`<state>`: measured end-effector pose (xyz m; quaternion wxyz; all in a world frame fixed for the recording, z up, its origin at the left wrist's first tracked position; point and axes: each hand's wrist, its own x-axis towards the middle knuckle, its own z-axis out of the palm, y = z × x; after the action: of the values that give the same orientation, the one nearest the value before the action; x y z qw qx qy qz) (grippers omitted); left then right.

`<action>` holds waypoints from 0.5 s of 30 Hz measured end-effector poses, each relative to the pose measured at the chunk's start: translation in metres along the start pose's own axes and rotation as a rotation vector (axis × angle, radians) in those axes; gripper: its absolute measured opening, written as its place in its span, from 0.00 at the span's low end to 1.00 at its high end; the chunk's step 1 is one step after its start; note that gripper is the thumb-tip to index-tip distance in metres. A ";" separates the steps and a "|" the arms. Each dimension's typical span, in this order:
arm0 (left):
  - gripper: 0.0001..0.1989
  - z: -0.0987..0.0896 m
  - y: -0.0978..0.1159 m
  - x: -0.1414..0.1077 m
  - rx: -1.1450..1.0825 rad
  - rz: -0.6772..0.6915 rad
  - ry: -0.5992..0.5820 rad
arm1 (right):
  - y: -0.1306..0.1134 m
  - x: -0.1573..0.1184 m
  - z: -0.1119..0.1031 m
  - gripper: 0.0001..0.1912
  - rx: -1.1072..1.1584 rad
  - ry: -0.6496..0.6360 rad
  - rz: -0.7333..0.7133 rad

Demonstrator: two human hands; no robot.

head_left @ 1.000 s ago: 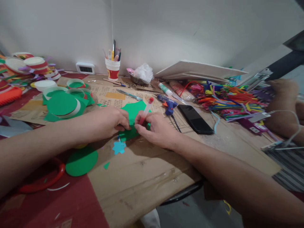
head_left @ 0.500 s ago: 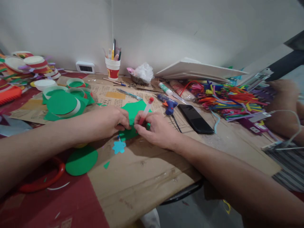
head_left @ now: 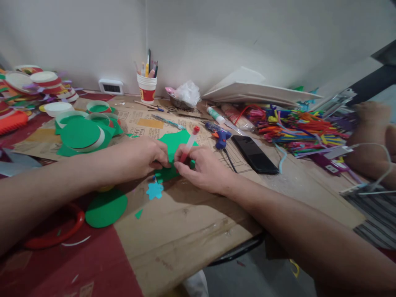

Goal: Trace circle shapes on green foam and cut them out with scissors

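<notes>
A red pen (head_left: 189, 142) with a clear barrel slants up from the grip of my right hand (head_left: 206, 168), its tip hidden behind the fingers. Under both hands lies a sheet of green paper (head_left: 175, 142) with an uneven outline. The curled fingers of my left hand (head_left: 151, 153) press on its left side and hold it; anything small beneath them is hidden. Just below the sheet is a blue flower-shaped cutout (head_left: 154, 190). Nearer to me lie a green paper disc (head_left: 107, 209) and a small green scrap (head_left: 139, 214).
Red scissor-like handles (head_left: 78, 218) lie at lower left. Green-topped paper cups (head_left: 81, 134) stand beyond my left forearm. A blue glue gun (head_left: 221, 139), a phone (head_left: 255, 154) and a pile of pipe cleaners (head_left: 300, 128) are on the right. Another person's arm (head_left: 369, 132) is at far right.
Both hands stay at nearly the same spot on the green paper. The red pen and my right fingers have shifted very slightly left.
</notes>
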<state>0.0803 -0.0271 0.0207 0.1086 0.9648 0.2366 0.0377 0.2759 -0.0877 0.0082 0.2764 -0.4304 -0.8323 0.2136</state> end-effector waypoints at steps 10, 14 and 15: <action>0.12 0.001 -0.003 0.000 -0.016 0.034 0.020 | -0.001 0.001 0.000 0.06 0.009 -0.003 -0.002; 0.11 0.001 -0.002 -0.001 0.002 0.027 0.027 | -0.002 0.000 0.001 0.06 0.007 -0.006 0.002; 0.11 0.001 -0.002 -0.002 0.014 0.023 0.057 | -0.002 0.000 0.001 0.06 0.006 -0.005 0.000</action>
<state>0.0782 -0.0267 0.0196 0.0949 0.9667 0.2287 0.0647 0.2741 -0.0886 0.0088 0.2757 -0.4292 -0.8322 0.2172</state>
